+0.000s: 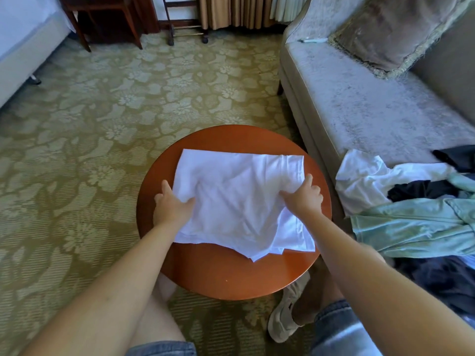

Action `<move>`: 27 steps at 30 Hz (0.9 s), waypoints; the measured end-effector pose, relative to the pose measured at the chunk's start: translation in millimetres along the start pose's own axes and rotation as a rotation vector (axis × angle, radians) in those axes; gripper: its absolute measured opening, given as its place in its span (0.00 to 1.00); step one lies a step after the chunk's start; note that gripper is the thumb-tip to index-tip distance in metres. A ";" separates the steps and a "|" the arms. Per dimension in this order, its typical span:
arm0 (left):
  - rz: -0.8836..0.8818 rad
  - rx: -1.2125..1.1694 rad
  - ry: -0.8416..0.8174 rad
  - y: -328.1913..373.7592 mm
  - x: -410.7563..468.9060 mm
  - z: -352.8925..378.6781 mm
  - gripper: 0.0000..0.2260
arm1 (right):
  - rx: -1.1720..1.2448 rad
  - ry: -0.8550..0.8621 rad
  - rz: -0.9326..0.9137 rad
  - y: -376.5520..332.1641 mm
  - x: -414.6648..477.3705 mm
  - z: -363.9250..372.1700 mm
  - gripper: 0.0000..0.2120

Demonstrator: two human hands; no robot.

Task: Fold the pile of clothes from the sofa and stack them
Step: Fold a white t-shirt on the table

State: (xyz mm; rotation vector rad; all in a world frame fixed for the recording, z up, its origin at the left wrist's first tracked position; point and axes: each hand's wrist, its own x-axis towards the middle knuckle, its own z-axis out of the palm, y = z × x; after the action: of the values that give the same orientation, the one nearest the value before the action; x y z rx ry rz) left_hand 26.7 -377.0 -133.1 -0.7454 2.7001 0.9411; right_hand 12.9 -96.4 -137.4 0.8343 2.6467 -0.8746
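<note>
A round table (231,278) of smooth reddish wood stands on flowered carpet (90,124), with open floor to its left and far side. A sofa (359,104) lies close on its right. A white shirt (239,196), soft and partly folded into a rough rectangle, lies on the tabletop, its near corner well inside the rim. The left hand (172,206) pinches the shirt's left edge, thumb on top. The right hand (304,196) pinches the right edge, fingers curled. A loose pile (411,201) of white, dark and pale green clothes lies on the near sofa seat.
</note>
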 end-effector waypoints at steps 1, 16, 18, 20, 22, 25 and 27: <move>-0.020 -0.013 -0.024 3.6 2.3 -1.6 0.41 | 0.060 -0.022 0.028 5.1 -2.4 -1.2 0.45; 0.179 -0.116 -0.215 6.3 48.7 -4.2 0.32 | 0.013 -0.189 -0.336 10.1 9.7 0.9 0.32; 0.230 -0.048 -0.213 1.6 49.1 -1.5 0.27 | -0.039 -0.129 -0.346 10.3 10.9 6.4 0.30; 0.258 -0.052 -0.189 -3.9 47.7 0.4 0.22 | -0.036 -0.073 -0.377 12.2 11.0 11.9 0.28; 0.247 -0.088 -0.173 -9.3 46.2 2.1 0.18 | 0.003 -0.043 -0.420 16.3 11.1 15.9 0.26; 0.250 -0.070 -0.137 -10.9 40.3 -0.7 0.18 | 0.110 -0.027 -0.421 22.6 8.6 16.0 0.20; 0.253 -0.064 -0.129 -7.4 34.7 -4.6 0.21 | 0.186 -0.044 -0.382 25.7 2.8 12.5 0.18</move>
State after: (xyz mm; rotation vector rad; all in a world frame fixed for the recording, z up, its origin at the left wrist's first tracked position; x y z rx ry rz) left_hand 0.7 -398.6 -144.9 -0.3435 2.7023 1.0935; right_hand 26.2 -85.8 -160.5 0.3386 2.7619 -1.2290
